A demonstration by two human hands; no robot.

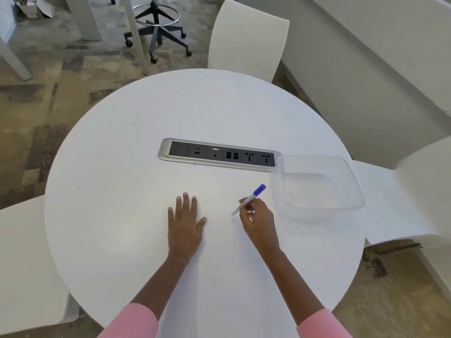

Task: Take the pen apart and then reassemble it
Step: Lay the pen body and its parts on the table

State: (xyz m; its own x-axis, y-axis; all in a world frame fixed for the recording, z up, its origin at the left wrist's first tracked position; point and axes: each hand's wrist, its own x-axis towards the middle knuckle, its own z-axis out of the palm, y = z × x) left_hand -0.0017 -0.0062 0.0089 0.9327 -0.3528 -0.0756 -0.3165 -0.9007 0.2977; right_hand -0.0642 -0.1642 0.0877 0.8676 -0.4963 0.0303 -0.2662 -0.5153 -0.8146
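Observation:
A pen with a white barrel and a blue cap is pinched in my right hand. It is tilted, with the blue cap up and to the right and the pale lower end close to the round white table. My fingers cover the middle of the barrel. To the left, my left hand lies flat on the table, palm down and fingers spread, with nothing in it. The two hands are apart.
A clear plastic container stands to the right of the pen. A silver and black socket panel is set into the table's middle. White chairs stand around the table, and a wheeled stool is beyond it.

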